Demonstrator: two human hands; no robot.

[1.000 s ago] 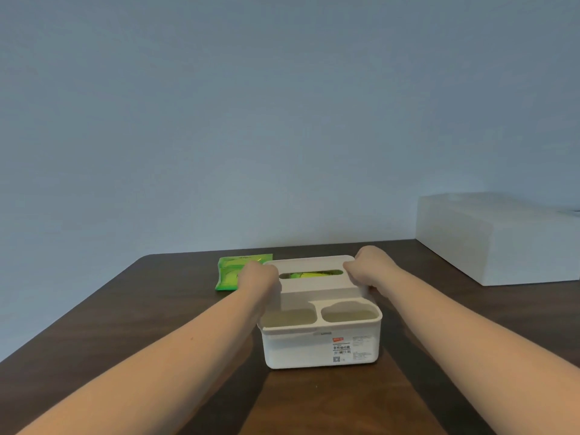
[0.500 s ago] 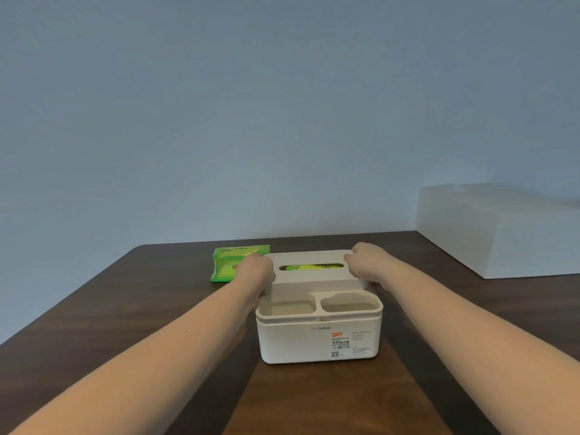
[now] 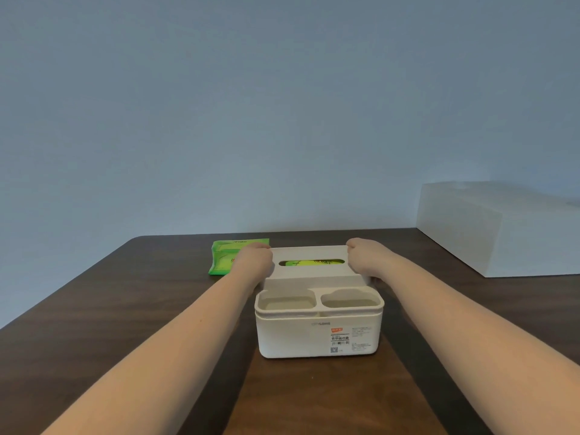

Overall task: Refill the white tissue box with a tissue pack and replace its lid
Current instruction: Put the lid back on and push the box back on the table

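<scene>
The white tissue box (image 3: 317, 334) stands on the dark wooden table, with two open compartments at its front. Its white lid (image 3: 309, 271) rests on the raised rear part, and a green tissue pack (image 3: 309, 263) shows through the lid's slot. My left hand (image 3: 252, 260) grips the lid's left end. My right hand (image 3: 364, 257) grips its right end. Both hands have their fingers curled over the lid's edges. A second green tissue pack (image 3: 224, 257) lies flat behind my left hand, partly hidden by it.
A large white rectangular box (image 3: 499, 227) stands at the table's back right. The table (image 3: 125, 309) ends at a rounded far-left corner, with a plain bluish wall behind it. Bare wood lies to the left and in front of the tissue box.
The lid has come down onto the box's rear part with both hands on its ends. The whole scene sits slightly lower and nearer in view.
</scene>
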